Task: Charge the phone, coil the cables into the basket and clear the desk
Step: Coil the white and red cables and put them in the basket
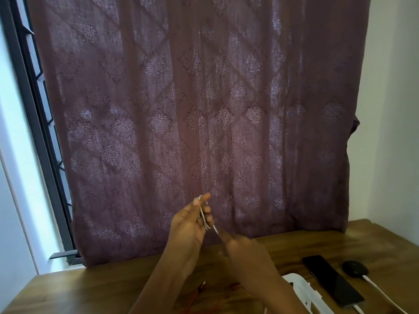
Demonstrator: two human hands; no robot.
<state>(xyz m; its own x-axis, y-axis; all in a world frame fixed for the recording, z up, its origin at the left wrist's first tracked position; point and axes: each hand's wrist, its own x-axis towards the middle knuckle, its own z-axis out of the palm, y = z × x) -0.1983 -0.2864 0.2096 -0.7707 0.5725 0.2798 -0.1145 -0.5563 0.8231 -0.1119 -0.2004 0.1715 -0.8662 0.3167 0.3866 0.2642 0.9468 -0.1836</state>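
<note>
— What is behind the counter?
— A purple patterned curtain (204,109) hangs behind the wooden counter (90,288).
— And the hands?
— The left hand (188,230) is raised, its fingers curled around a small coil of white cable (203,214). The right hand (244,250) is blurred, just beside the loose end. I cannot tell if its fingers hold it.
— Where is the phone?
— The phone (331,279) lies at the right on the counter, near the white basket (301,288), with a white lead (356,308) at its near end. A red cable (201,287) lies under the arms.
</note>
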